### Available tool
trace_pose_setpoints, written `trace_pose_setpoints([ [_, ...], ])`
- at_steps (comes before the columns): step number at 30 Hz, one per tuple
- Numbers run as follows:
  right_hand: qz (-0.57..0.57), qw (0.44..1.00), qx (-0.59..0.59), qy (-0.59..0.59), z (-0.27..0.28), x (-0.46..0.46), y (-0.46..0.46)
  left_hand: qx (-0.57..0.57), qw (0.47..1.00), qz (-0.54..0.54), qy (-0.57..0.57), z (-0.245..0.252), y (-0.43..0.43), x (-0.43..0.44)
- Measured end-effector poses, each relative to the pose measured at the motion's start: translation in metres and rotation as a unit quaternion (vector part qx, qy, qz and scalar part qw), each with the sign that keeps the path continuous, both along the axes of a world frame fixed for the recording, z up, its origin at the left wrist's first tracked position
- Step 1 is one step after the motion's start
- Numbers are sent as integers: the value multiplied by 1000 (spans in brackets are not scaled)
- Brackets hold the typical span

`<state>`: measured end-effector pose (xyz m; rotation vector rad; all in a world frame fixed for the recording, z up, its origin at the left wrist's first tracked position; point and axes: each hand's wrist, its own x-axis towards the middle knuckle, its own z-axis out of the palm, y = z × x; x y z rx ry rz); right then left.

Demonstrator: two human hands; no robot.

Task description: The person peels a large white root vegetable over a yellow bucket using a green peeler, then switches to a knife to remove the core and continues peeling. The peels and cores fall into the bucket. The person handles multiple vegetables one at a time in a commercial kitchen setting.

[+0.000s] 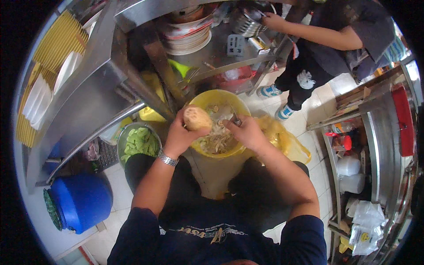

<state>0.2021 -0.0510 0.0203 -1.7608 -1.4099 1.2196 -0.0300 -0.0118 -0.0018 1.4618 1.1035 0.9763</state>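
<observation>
My left hand (180, 131) holds a rounded, pale brown root vegetable (196, 120) with darker spots, over the left part of a yellow plastic tub (220, 155). Over the tub's right side, my right hand (245, 131) grips a small tool (237, 121) with a metal part at the handle; whether it is a knife or a peeler I cannot tell. Peelings (217, 142) and scraps lie inside the tub below both hands. Left of the tub, a metal bowl (120, 145) holds pale green cut vegetable pieces (139, 142).
A yellow plastic bag (280, 135) lies right of the tub. A blue barrel (81, 203) stands at lower left. Steel counters (86, 79) with stacked plates rise at left. Ahead, another person (318, 56) reaches toward a metal basket (250, 25). Shelves (334, 185) line the right.
</observation>
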Motion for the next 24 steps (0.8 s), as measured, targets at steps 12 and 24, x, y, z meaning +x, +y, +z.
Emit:
trace_pose_setpoints([
  [12,-14,998,56,20,6,6,2,-246,901,-26,-355,-23,-2,5],
  [24,137,969,165,-123,8,3,-8,-302,870,-174,-350,-26,-7,4],
])
